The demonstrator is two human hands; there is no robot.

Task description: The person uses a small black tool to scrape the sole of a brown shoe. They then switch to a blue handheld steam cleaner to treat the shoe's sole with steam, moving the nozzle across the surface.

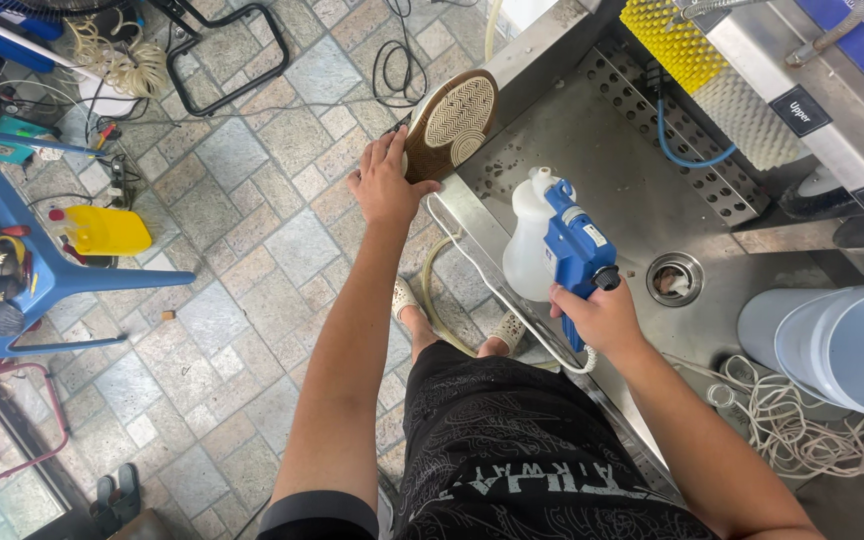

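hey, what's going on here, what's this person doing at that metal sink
A person stands at a steel wash basin. Their left hand holds a shoe sole-up at the basin's edge. Their right hand grips a blue spray gun with a white bottle, its nozzle end toward the shoe. A white bucket sits to the right.

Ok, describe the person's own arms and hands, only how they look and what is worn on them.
Both arms are bare from the upper arm down. The left hand and right hand wear no gloves, rings, watch or bands that show. A dark short sleeve with a lighter edge covers the top of the left arm. No sleeve shows on the right arm.
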